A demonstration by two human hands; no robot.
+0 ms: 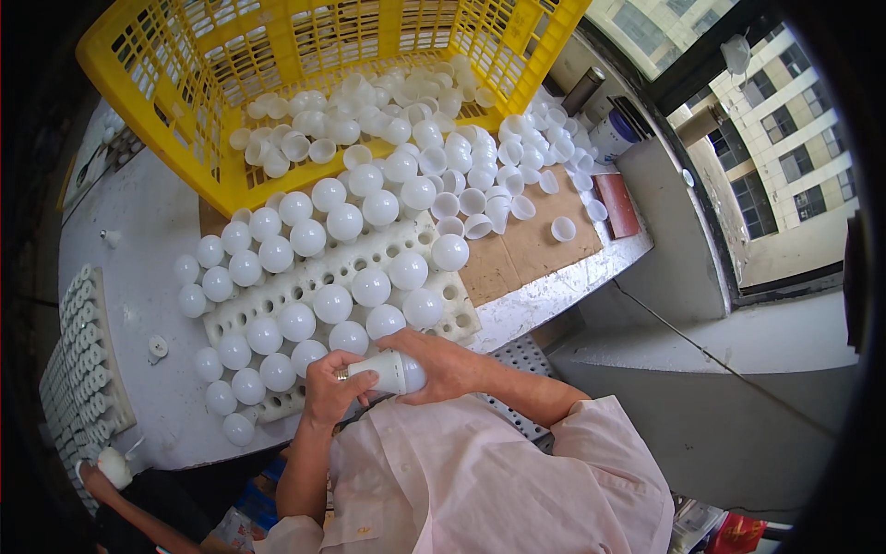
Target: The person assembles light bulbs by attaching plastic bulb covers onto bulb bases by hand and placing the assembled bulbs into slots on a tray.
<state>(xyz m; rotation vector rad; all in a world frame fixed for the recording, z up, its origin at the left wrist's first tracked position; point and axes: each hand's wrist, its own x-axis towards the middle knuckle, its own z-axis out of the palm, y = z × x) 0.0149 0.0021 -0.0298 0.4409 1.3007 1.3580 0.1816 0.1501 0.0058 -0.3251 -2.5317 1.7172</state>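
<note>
Close to my chest I hold one LED light bulb (390, 372), lying roughly sideways, its screw base toward the left and its white dome toward the right. My left hand (334, 386) is closed around the base end, thumb along the white body. Wrapped round the dome end is my right hand (437, 366). Just beyond both hands, rows of round white bulbs (332, 303) stand in a pale foam tray (461, 307) with holes, some of them unfilled. My fingers partly hide the bulb and the nearest row.
A yellow plastic crate (217, 189) with loose white dome covers (346, 129) stands at the back. More covers spill onto cardboard (526, 263) at right. Another tray of small white parts (78, 342) is at left, near another person's hand (95, 482). A window is at far right.
</note>
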